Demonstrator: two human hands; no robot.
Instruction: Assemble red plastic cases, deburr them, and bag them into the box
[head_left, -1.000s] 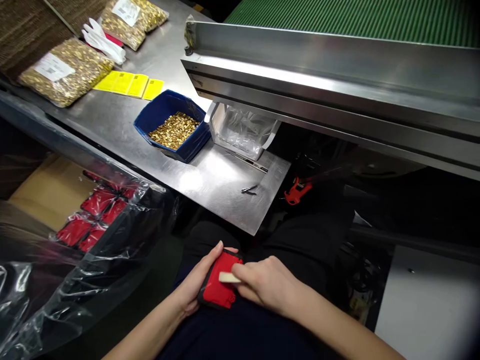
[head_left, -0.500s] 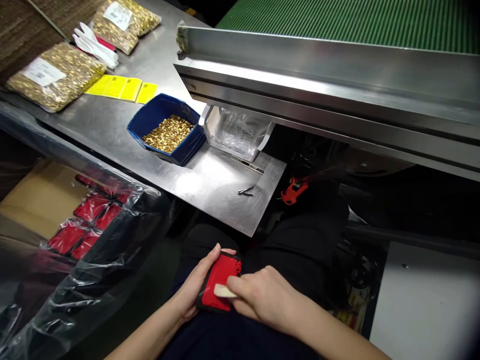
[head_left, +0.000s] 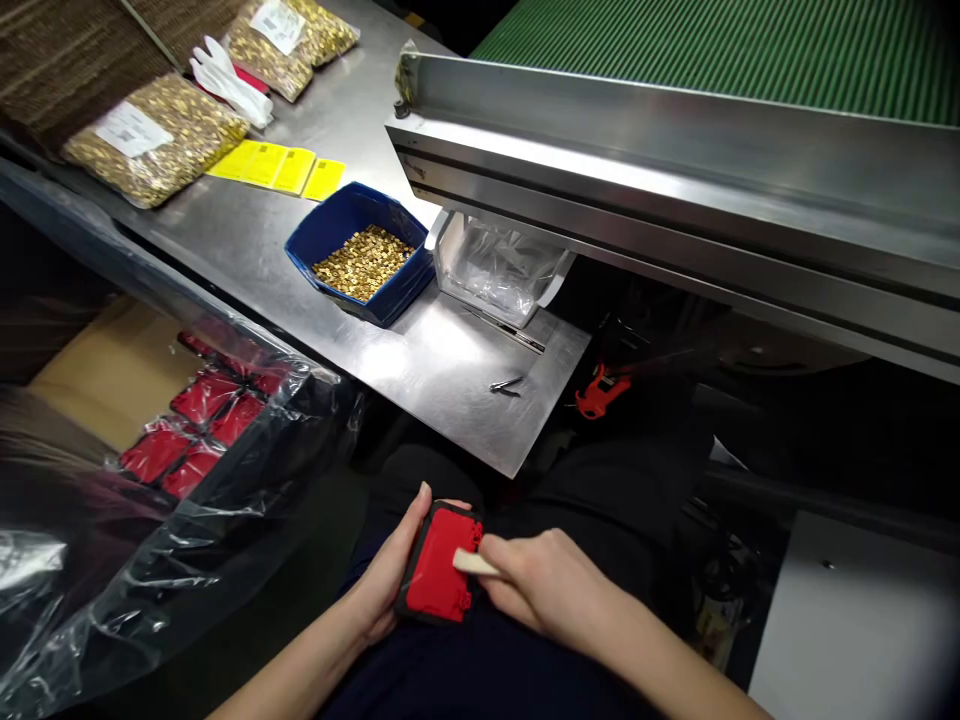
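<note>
A flat red case with a black border (head_left: 439, 562) lies tilted above my lap. My left hand (head_left: 386, 580) is closed around its left side, thumb along the upper left edge. In my right hand (head_left: 540, 580) is a pale, flat stick (head_left: 474, 564), pinched between thumb and fingers. The stick's tip is over the red face, near the small red hinge-like parts on the right edge; whether it touches the face I cannot tell. My right palm and the stick's other end are hidden.
On the metal table (head_left: 457, 420) are a blue bin (head_left: 330, 235) of small brass-coloured pieces, a grey bin (head_left: 495, 270) of clear bags, and small pliers (head_left: 506, 386). A plastic-lined box holds several red cases (head_left: 202, 395) at left. A metal conveyor edge (head_left: 637, 190) overhangs the right.
The pale stick and my right hand have moved up and right across the red face, uncovering the lower right part. My left hand still holds the case. The whole view has shifted slightly.
</note>
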